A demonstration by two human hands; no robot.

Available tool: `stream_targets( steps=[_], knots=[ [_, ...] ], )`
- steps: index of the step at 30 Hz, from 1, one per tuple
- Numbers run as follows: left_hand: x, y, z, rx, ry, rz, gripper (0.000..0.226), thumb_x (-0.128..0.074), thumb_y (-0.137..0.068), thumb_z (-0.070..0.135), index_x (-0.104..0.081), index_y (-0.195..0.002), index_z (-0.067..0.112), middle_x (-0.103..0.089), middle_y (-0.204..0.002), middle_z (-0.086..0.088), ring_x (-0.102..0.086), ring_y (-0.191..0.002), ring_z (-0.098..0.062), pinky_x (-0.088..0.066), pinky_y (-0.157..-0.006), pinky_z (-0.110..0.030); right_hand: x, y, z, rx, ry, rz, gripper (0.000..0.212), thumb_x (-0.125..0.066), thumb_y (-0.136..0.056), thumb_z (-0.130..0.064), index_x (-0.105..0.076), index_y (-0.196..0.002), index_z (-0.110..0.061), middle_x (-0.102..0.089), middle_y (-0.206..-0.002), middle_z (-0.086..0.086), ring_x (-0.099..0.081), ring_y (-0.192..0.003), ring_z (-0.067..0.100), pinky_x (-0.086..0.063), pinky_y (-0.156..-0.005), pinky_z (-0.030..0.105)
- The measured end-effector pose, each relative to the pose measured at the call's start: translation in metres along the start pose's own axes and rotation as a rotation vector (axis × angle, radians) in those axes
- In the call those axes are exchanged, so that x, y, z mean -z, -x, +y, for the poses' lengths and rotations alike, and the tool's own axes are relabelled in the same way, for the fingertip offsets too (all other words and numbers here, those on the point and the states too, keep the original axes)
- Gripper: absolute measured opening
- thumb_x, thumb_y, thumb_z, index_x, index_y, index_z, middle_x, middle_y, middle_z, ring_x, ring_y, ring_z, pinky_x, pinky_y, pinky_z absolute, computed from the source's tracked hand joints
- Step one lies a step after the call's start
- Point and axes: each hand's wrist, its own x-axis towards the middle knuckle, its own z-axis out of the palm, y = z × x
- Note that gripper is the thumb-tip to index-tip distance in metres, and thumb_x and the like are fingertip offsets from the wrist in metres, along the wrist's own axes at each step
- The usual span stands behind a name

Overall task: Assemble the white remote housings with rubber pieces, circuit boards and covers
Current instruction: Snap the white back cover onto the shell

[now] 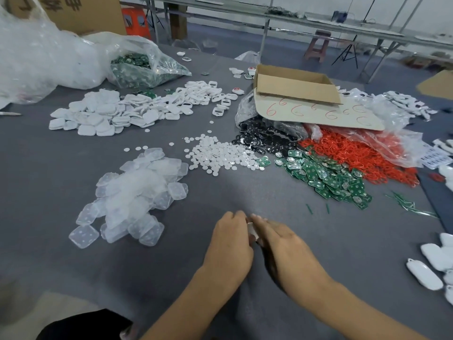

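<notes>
Tabletop [73,168], grey, heaped with parts: translucent rubber pieces [137,192] left, green circuit boards [328,177] right. Near centre, left hand [229,244] and right hand [286,244] meet, fingers clamped on a small white piece [251,228] between them, mostly hidden.

A single wide-angle head camera sits above the near edge of the table [73,168] and faces forward and down across it, so straight lines bow toward the corners. It is closest to the left hand [229,244] and right hand [286,246], which meet on a white piece [250,228] low in the frame at about 6 o'clock. The box [294,87] lies farther off at 1 o'clock, and the benches [318,25] at 12 o'clock are farthest.
</notes>
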Motion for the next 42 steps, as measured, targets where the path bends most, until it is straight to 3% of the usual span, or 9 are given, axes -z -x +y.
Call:
stream_targets(
  steps=[3, 5, 10, 17, 24, 28, 36, 38, 42],
  knots=[
    [0.004, 0.0, -0.002, 0.026, 0.063, -0.03, 0.017, -0.069, -0.091, 0.018, -0.057, -0.104, 0.019, -0.059, -0.106, 0.002, -0.057, -0.099, -0.018, -0.046, -0.084, -0.031, 0.003, -0.007, 0.0, -0.258, -0.35, 0.198, 0.038, -0.061, -0.096, -0.006, -0.068, -0.128, -0.026, -0.072, -0.116, -0.012, -0.064, -0.107, -0.002, -0.038, -0.086, 0.0],
    [0.006, 0.002, -0.005, 0.025, 0.153, -0.03, 0.021, -0.07, -0.087, 0.01, -0.056, -0.098, 0.022, -0.064, -0.098, 0.005, -0.061, -0.093, -0.017, -0.05, -0.084, -0.038, 0.001, -0.007, 0.002, -0.335, -0.444, 0.208, 0.029, -0.067, -0.093, -0.009, -0.076, -0.114, -0.028, -0.074, -0.105, -0.015, -0.066, -0.095, -0.005, -0.046, -0.082, 0.006],
    [0.006, 0.011, -0.013, -0.043, 0.455, 0.023, 0.017, -0.074, -0.086, 0.006, -0.07, -0.093, 0.021, -0.073, -0.087, 0.012, -0.067, -0.086, -0.001, -0.05, -0.079, -0.015, -0.006, 0.002, 0.005, -0.367, -0.544, 0.285, 0.028, -0.074, -0.086, -0.005, -0.08, -0.096, -0.03, -0.075, -0.089, -0.018, -0.069, -0.083, 0.002, -0.053, -0.079, 0.018],
    [-0.006, 0.015, -0.018, -0.12, 0.476, 0.142, 0.023, -0.076, -0.082, -0.001, -0.078, -0.088, 0.021, -0.074, -0.084, 0.016, -0.069, -0.086, -0.004, -0.05, -0.077, -0.014, -0.014, 0.001, 0.01, -0.325, -0.588, 0.372, 0.038, -0.077, -0.078, 0.006, -0.074, -0.073, -0.031, -0.074, -0.081, -0.018, -0.07, -0.076, 0.006, -0.054, -0.072, 0.019],
    [-0.006, 0.008, -0.019, -0.114, 0.462, 0.144, 0.02, -0.076, -0.083, 0.004, -0.077, -0.086, 0.023, -0.074, -0.082, 0.019, -0.07, -0.084, -0.001, -0.048, -0.074, -0.01, -0.023, 0.002, 0.008, -0.308, -0.57, 0.441, 0.031, -0.076, -0.083, 0.0, -0.074, -0.08, -0.031, -0.073, -0.084, -0.013, -0.068, -0.077, 0.006, -0.053, -0.072, 0.021],
    [-0.005, 0.008, -0.018, -0.079, 0.536, 0.138, 0.013, -0.076, -0.088, 0.014, -0.075, -0.09, 0.027, -0.074, -0.083, 0.02, -0.07, -0.084, 0.002, -0.05, -0.075, -0.01, -0.024, 0.005, 0.004, -0.321, -0.769, 0.468, 0.031, -0.076, -0.086, -0.004, -0.075, -0.102, -0.031, -0.074, -0.09, -0.006, -0.07, -0.081, 0.01, -0.052, -0.075, 0.015],
    [-0.022, 0.01, 0.007, -0.081, 0.63, -0.017, 0.012, -0.074, -0.091, 0.017, -0.071, -0.093, 0.029, -0.074, -0.088, 0.019, -0.069, -0.086, 0.002, -0.047, -0.074, -0.008, -0.006, 0.023, 0.019, -0.432, -1.075, 0.409, 0.027, -0.066, -0.092, 0.0, -0.074, -0.098, -0.024, -0.076, -0.092, 0.007, -0.07, -0.08, 0.015, -0.056, -0.076, 0.026],
    [-0.033, 0.009, 0.018, -0.117, 0.602, -0.058, 0.01, -0.072, -0.091, 0.019, -0.069, -0.093, 0.028, -0.073, -0.086, 0.018, -0.068, -0.083, 0.002, -0.046, -0.073, -0.008, 0.002, 0.036, 0.031, -0.455, -1.056, 0.409, 0.028, -0.064, -0.093, 0.001, -0.072, -0.095, -0.027, -0.075, -0.09, 0.006, -0.069, -0.078, 0.015, -0.055, -0.072, 0.021],
    [-0.066, 0.005, 0.052, -0.199, 0.516, -0.165, 0.016, -0.068, -0.094, 0.017, -0.069, -0.108, 0.024, -0.074, -0.101, 0.01, -0.067, -0.093, -0.001, -0.053, -0.087, -0.023, 0.009, 0.067, 0.058, -0.634, -0.783, 0.544, 0.023, -0.067, -0.093, -0.01, -0.07, -0.098, -0.032, -0.076, -0.09, -0.004, -0.071, -0.082, 0.016, -0.055, -0.077, 0.034]
  ],
)
